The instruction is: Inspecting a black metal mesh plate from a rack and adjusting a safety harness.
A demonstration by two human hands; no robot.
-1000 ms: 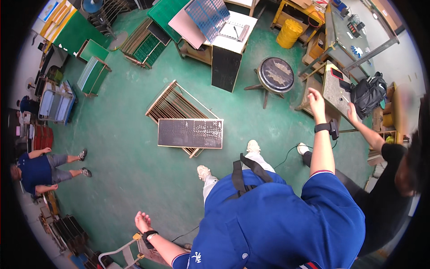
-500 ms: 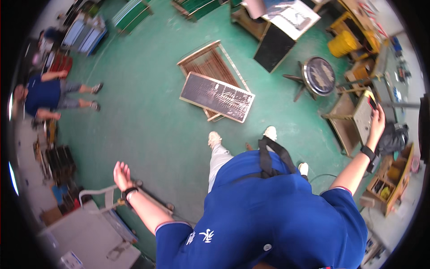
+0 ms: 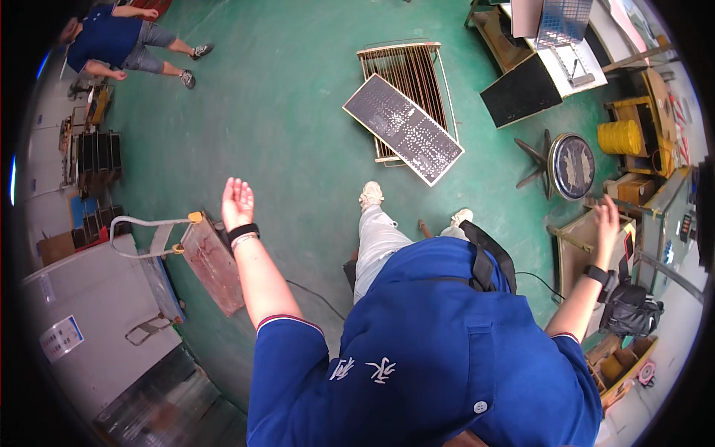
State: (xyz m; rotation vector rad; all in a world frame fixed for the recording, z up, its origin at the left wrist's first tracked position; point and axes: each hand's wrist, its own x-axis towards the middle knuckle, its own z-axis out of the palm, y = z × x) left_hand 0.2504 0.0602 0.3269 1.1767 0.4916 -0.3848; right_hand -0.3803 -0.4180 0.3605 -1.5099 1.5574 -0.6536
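While a second person (image 3: 112, 37) in a blue shirt and grey shorts crouches at the far upper left of the green floor (image 3: 283, 127), a rack of dark frames (image 3: 93, 160) stands below them along the left edge, and a grey cabinet (image 3: 89, 335) fills the lower left corner. Just right of the cabinet sits a hand cart (image 3: 205, 257) with a rusty flat deck and a pale looped handle. Above that deck hangs the left hand (image 3: 237, 203), palm open and fingers loosely spread, holding nothing and touching nothing, a dark band on its wrist. Right of it, the wearer's blue shirt and light shoes fill the middle. Farther up the floor, a dark perforated panel (image 3: 406, 130) lies tilted across a slatted wooden frame (image 3: 406, 74). A round stool (image 3: 572, 165) stands to the right, near a yellow bucket (image 3: 620, 137). At the right edge, the right hand (image 3: 607, 220) rests flat, fingers stretched out, on a wooden workbench (image 3: 577, 257), grasping nothing, with a black bag (image 3: 629, 309) just below the wrist.
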